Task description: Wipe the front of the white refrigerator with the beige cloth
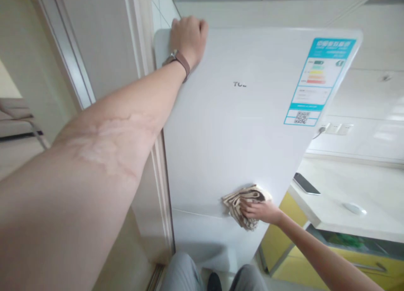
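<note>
A tall white refrigerator [227,143] stands in front of me, with a dark logo on its door. My left hand [189,40], with a brown-strapped wristwatch [180,62] on its wrist, is closed at the upper left of the refrigerator. Its knuckles face me and its fingers curl over the top edge, where their tips are hidden. Low on the door, my right hand [260,211] is closed on a bunched cream-and-brown cloth [241,200] and presses it to the surface, just above the seam between the doors.
A blue-framed energy label [320,82] is stuck on the door's upper right. To the right, a phone [306,184] and a white mouse-shaped object [354,208] lie on a pale counter [334,185] over yellow cabinets. A door frame [143,51] borders the left side.
</note>
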A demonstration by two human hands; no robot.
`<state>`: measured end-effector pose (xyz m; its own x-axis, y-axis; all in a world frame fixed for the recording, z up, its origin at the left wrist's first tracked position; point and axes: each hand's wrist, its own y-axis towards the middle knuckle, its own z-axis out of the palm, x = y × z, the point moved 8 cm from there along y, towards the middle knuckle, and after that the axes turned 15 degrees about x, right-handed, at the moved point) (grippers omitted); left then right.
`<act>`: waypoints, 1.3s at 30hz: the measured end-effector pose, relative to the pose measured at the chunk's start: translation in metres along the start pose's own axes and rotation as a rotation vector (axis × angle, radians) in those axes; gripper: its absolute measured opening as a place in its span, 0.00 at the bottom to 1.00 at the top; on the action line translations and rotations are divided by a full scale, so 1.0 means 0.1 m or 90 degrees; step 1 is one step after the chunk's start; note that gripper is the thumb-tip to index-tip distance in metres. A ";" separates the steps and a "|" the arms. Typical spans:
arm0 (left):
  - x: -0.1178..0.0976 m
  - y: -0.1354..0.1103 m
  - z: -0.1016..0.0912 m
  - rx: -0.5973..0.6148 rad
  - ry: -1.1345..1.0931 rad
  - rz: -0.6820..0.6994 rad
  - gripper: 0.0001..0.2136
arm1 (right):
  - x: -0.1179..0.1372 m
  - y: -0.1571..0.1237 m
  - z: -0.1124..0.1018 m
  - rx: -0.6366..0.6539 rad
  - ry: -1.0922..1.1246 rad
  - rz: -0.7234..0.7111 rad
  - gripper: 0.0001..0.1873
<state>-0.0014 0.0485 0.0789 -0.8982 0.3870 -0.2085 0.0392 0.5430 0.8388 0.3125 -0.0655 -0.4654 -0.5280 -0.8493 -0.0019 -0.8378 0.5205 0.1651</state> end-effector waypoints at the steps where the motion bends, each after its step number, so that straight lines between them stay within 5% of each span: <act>1: 0.00 -0.01 0.01 -0.004 -0.008 -0.005 0.19 | -0.06 -0.09 -0.26 0.020 -0.075 -0.023 0.36; 3: 0.00 -0.02 0.01 -0.013 -0.023 -0.006 0.19 | -0.19 -0.17 -0.82 0.028 -0.302 -0.001 0.37; 6: 0.02 0.00 0.05 0.003 -0.044 0.012 0.19 | -0.37 0.02 -1.81 -0.026 -0.472 0.169 0.35; 11: 0.04 0.05 0.03 0.065 -0.051 0.045 0.15 | -0.12 0.93 -3.29 -0.132 -0.477 0.305 0.32; 15: -0.12 -0.07 -0.19 0.134 -0.034 0.123 0.14 | 0.28 1.75 -4.02 -0.182 -0.445 0.240 0.33; 20: -0.46 -0.50 -0.65 0.056 -0.073 0.236 0.20 | 0.68 2.57 -4.44 -0.190 -0.426 0.154 0.31; 26: -0.39 -0.82 -0.49 0.169 -0.026 0.152 0.38 | 0.84 2.88 -4.66 -0.254 -0.364 0.194 0.27; 31: -0.37 -0.89 -0.17 0.273 0.009 0.140 0.62 | 0.70 2.55 -4.75 -0.187 -0.356 0.075 0.43; 33: -0.42 -0.88 -0.05 0.293 0.022 0.124 0.68 | 0.54 2.25 -4.90 -0.216 -0.358 0.082 0.39; 36: -0.53 -0.88 0.10 0.297 0.082 0.105 0.66 | 0.10 1.67 -5.22 -0.347 -0.310 0.301 0.31; 39: -0.57 -0.86 0.15 0.281 0.118 0.098 0.57 | -0.26 1.32 -5.23 -0.306 -0.275 0.464 0.29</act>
<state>0.0532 -0.0090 0.0110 -0.9284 0.3705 0.0274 0.3232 0.7692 0.5513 0.2889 -0.0213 0.0726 -0.9805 -0.1775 -0.0849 -0.1892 0.7323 0.6542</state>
